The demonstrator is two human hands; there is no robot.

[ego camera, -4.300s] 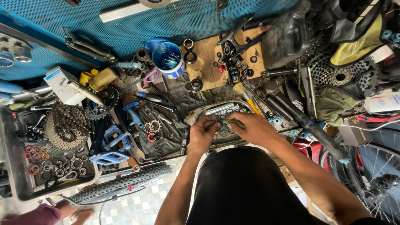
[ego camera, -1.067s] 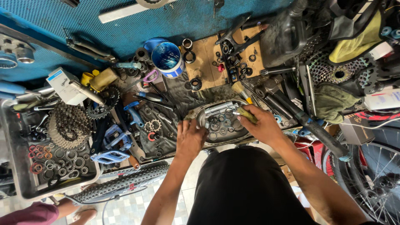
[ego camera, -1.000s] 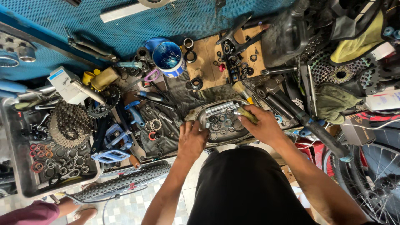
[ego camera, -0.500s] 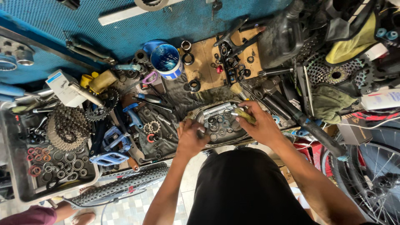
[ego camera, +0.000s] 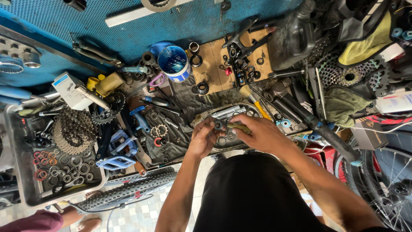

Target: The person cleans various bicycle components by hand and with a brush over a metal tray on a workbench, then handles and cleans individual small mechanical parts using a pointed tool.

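Note:
My left hand (ego camera: 203,138) pinches a small round metal bearing (ego camera: 218,125) over a metal tray (ego camera: 253,108) of small parts at the front of the workbench. My right hand (ego camera: 259,133) is closed on a thin greasy brush-like tool (ego camera: 238,127) whose tip points at the bearing. The two hands nearly meet over the tray. Loose rings and bearings lie in the tray under them.
A blue tub (ego camera: 174,63) stands behind the tray. Black rags, blue pedals (ego camera: 116,151), sprockets (ego camera: 74,131) and hand tools crowd the bench to the left. A grey bin of rings (ego camera: 25,189) sits far left. A knobby tyre (ego camera: 128,195) lies below the bench; a wheel (ego camera: 386,180) stands right.
Both hands had been spread apart at the tray's two sides. They have come together over it, the left now lifting a bearing and the right bringing the tool to it.

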